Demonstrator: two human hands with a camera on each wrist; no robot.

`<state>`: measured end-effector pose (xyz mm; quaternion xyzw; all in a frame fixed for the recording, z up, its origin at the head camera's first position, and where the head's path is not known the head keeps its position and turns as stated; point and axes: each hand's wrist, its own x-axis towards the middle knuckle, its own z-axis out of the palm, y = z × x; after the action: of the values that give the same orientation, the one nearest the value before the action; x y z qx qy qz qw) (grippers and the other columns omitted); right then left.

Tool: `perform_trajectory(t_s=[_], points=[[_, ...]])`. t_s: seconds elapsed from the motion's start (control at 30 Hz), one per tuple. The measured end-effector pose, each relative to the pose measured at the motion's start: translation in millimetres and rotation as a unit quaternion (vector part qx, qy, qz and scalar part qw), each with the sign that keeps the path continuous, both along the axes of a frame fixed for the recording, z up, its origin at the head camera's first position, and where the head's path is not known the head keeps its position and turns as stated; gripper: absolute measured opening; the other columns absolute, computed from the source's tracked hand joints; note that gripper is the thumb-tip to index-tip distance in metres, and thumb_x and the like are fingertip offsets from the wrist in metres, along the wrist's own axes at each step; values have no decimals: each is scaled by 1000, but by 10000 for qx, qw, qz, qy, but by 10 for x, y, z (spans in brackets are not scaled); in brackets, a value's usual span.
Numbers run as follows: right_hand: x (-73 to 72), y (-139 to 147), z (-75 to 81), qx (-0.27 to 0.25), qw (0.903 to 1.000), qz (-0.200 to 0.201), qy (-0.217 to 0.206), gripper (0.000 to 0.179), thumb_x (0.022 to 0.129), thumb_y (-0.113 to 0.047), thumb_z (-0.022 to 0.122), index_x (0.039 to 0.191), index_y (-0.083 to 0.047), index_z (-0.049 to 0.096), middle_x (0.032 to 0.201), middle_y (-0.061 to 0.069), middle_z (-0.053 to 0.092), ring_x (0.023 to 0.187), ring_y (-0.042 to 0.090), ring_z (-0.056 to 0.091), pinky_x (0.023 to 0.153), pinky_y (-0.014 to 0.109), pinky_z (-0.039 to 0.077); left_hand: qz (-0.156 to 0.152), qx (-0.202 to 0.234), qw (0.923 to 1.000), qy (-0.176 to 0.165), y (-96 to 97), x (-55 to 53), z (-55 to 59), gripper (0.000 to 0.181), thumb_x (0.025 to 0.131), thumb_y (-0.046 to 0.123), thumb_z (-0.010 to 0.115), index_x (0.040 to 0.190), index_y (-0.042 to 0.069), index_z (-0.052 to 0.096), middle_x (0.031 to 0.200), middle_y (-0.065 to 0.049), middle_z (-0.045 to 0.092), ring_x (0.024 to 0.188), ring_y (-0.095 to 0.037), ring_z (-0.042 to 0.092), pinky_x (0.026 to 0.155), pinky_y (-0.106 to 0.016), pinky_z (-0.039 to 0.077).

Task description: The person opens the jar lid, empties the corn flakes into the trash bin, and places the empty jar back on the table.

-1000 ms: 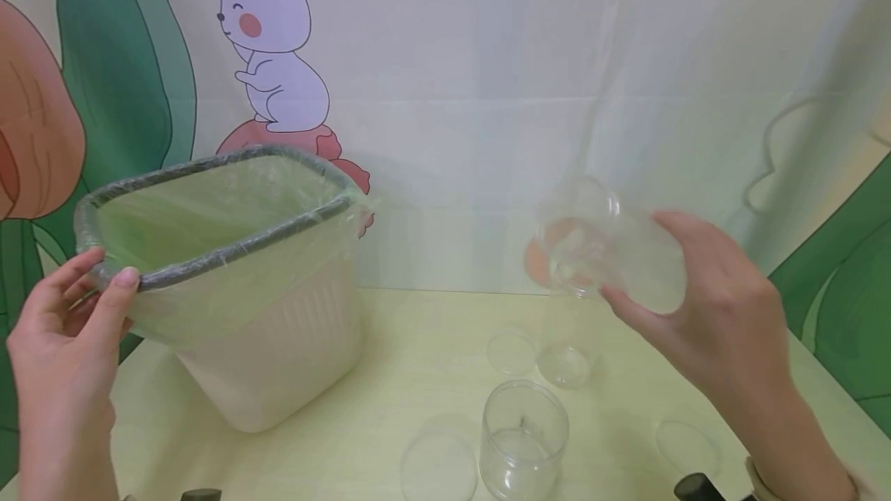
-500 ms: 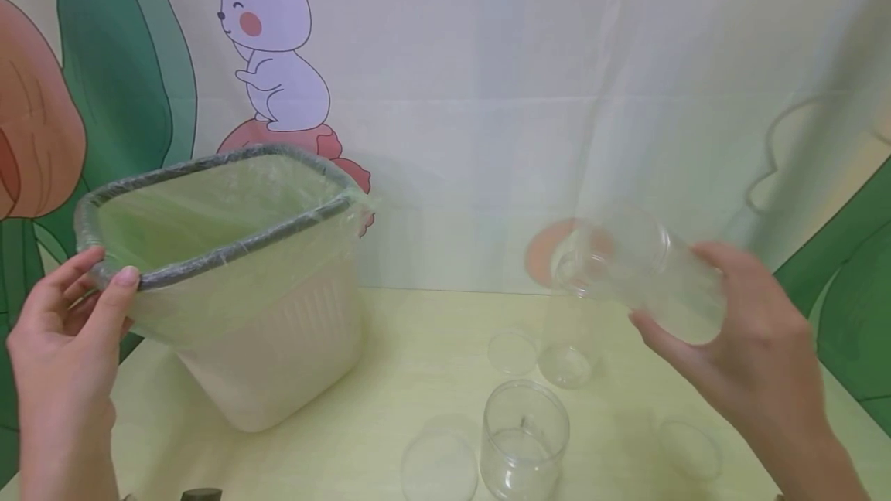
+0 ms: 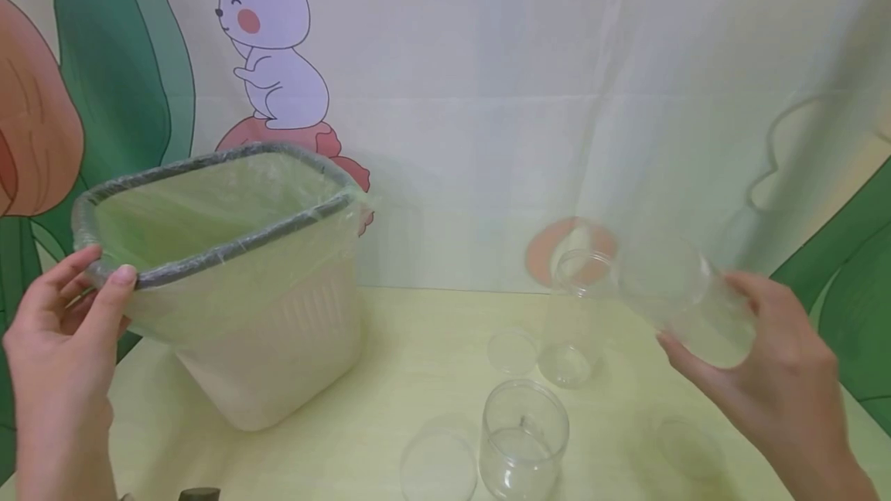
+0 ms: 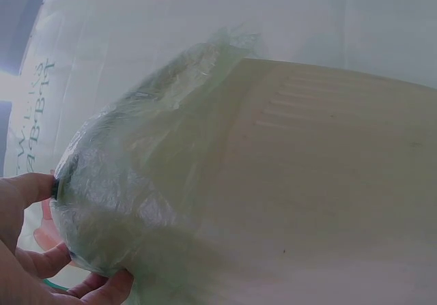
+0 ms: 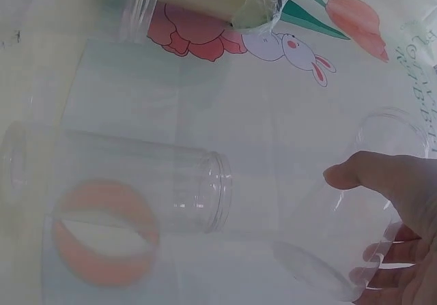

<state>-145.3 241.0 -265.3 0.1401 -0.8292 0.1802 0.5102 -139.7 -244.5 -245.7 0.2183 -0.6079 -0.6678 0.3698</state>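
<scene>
On the left stands a pale trash can with a dark rim and a thin green plastic bag folded over it. At the near left corner, my left hand pinches the bagged rim between thumb and fingers. The left wrist view shows the wrinkled bag at those fingertips. Above the table's right side, my right hand grips a clear plastic jar, held tilted. In the right wrist view, thumb and fingers wrap around that see-through jar. A tall clear jar stands upright just left of it.
A short clear jar stands near the table's front. Flat clear discs lie around: a small disc by the tall jar, a larger disc in front. A dark object pokes in at the bottom edge. Behind hangs a printed curtain.
My right hand has moved right and downward with the clear jar, away from above the tall jar. The left hand keeps its grip on the rim.
</scene>
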Motion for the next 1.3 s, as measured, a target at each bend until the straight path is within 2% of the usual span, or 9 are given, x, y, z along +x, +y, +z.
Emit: perform_trajectory(t_s=[0.3,0.47,0.57,0.63,0.7,0.93,1.1,1.17,1.3], points=[[31,154,-123,-303,9980,39,-546,92,68,-70,54,115,9,50,102,24,55,87,39,52,69,9,26,-75,150,9997,160,0,9,-3,41,80,16,69,119,19,59,104,6,48,88,-6,49,59,-5,43],[39,222,-185,-537,9966,88,-624,84,65,-56,68,116,8,51,103,24,55,88,39,51,76,2,26,-65,116,9999,106,7,2,1,41,80,17,69,119,20,59,104,6,48,88,-6,49,60,-4,43],[32,280,-228,-701,9958,118,-578,78,58,-39,78,115,8,51,101,7,56,97,12,53,81,-2,25,-38,83,9999,114,15,-2,1,40,80,16,69,119,20,59,104,6,48,88,-6,48,60,-4,42],[24,319,-256,-800,9951,80,-579,77,53,-27,81,114,8,52,101,-7,53,99,-9,47,80,-2,26,-26,71,9999,127,15,-1,0,40,81,16,69,119,19,59,105,6,49,88,-6,48,59,-5,42],[12,360,-284,-884,9942,51,-605,77,49,-20,83,114,7,51,103,-16,47,97,-24,34,80,-2,27,-15,45,9999,122,9,0,-3,40,81,16,68,120,20,59,106,6,49,89,-6,48,59,-5,42],[-21,472,-336,-1236,9859,-493,-1015,81,44,-5,86,116,4,50,103,-23,41,92,-30,32,73,-1,25,-16,97,9999,90,-43,-26,-37,41,80,17,69,120,21,58,107,7,48,90,-5,48,59,-4,41],[-62,529,-354,-1666,9759,-593,-1277,79,45,1,85,116,2,49,100,-29,40,90,-23,36,77,-4,29,-94,223,9995,185,-64,-41,-51,40,81,15,68,120,20,58,108,7,49,89,-4,49,58,-5,41],[-79,560,-365,-1904,9698,-622,-1393,75,46,2,85,113,-4,52,99,-31,40,91,-20,39,77,-4,32,-154,282,9993,212,-62,-41,-52,40,82,14,67,120,20,57,109,7,49,91,-4,49,58,-5,41],[-112,642,-383,-2297,9553,-683,-1733,72,50,-1,86,111,-19,52,101,-27,42,91,-18,41,74,-3,34,-263,358,9986,284,-45,-37,-48,40,83,14,66,121,20,56,110,7,48,92,-4,48,59,-5,40]])
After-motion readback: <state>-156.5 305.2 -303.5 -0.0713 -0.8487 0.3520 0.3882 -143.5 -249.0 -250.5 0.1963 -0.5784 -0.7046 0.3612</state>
